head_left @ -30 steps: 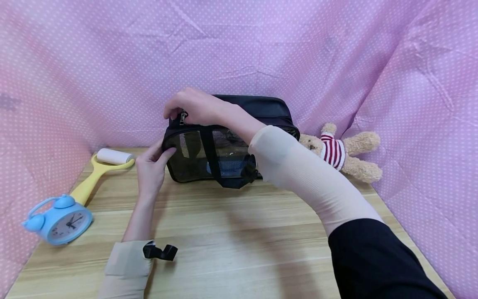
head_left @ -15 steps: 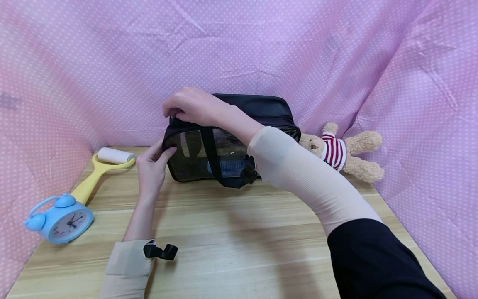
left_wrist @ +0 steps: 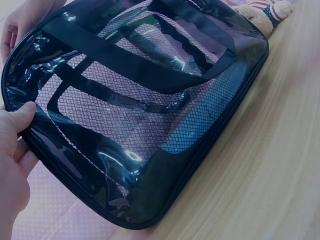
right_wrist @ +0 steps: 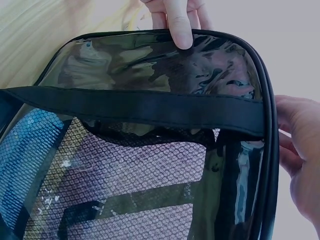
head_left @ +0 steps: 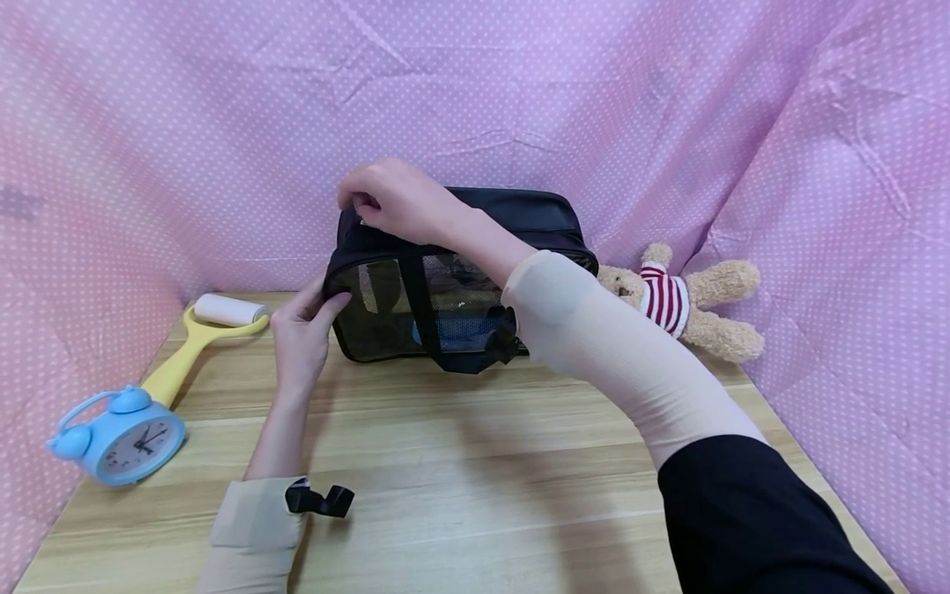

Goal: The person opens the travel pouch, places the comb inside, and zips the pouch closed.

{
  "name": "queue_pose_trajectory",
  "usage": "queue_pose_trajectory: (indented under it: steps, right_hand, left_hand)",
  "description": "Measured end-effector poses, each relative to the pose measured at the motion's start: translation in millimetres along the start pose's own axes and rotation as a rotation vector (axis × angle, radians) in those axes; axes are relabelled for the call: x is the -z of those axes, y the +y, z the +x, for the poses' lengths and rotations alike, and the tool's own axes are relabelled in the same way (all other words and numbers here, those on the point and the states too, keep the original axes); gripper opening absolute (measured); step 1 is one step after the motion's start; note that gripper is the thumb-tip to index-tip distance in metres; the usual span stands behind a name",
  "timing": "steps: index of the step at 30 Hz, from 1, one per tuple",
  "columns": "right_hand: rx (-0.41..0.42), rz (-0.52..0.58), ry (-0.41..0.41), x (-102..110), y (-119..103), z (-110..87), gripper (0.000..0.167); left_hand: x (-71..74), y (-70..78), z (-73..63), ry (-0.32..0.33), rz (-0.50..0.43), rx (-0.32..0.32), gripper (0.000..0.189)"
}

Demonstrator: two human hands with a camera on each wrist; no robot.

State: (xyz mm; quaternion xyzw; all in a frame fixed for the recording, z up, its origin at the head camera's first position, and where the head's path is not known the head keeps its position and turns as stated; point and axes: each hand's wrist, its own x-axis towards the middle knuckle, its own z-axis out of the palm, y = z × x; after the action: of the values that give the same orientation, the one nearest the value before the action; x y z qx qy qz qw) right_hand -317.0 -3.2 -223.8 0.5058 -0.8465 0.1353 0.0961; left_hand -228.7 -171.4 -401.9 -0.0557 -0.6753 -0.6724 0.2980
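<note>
A black bag (head_left: 374, 330) with see-through sides, mesh and a strap handle (head_left: 421, 309) stands upright at the table's back. Something blue (head_left: 460, 330) shows through its front panel. My left hand (head_left: 304, 334) pinches the bag's left edge, thumb on the front panel (left_wrist: 100, 125), fingers behind. Above the bag's top left, my right hand (head_left: 404, 202) has curled fingers on the zipper pull, of which only a glint of metal shows. In the right wrist view the right hand (right_wrist: 302, 150) is beside the bag's top edge; its fingertips are hidden.
A blue alarm clock (head_left: 134, 437) and a yellow-handled lint roller (head_left: 181, 355) lie on the left. To the bag's right, a teddy bear (head_left: 664, 301) in a striped shirt lies on the wooden table (head_left: 445, 470). Pink dotted cloth (head_left: 475, 91) hangs behind.
Over the last half second my right hand has moved slightly right and up along the bag's top. The metal zipper pull, plain to see earlier, is now mostly covered. My left hand keeps its place.
</note>
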Motion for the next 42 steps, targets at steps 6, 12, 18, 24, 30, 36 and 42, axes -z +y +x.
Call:
queue_pose_trajectory:
  steps: [6,12,18,24,30,36,42]
  right_hand:
    - [-0.058,0.111,0.007,2,5,-3.6,0.020]
    - [-0.129,0.213,0.017,3,7,-6.2,0.015]
    - [-0.160,0.278,0.041,2,8,-7.0,0.016]
    - [-0.216,0.328,0.032,3,11,-8.0,0.020]
    - [-0.214,0.340,0.038,4,14,-12.9,0.016]
    - [-0.224,0.368,0.030,6,20,-21.2,0.012]
    - [-0.242,0.397,0.005,7,26,-27.0,0.010]
  left_hand:
    - [-0.9,-0.6,0.3,0.009,-0.003,0.000,0.032]
    - [-1.0,-1.1,0.1,0.009,-0.007,-0.003,0.033]
    - [-0.1,-2.3,-0.5,0.010,0.008,-0.001,0.033]
    - [-0.2,-2.1,-0.3,-0.005,-0.002,-0.008,0.032]
    - [0.0,-2.5,-0.3,-0.009,0.000,-0.018,0.032]
    - [-0.3,-2.0,-0.9,-0.017,0.010,-0.025,0.033]
    - [-1.0,-1.6,-0.6,-0.014,0.009,-0.032,0.032]
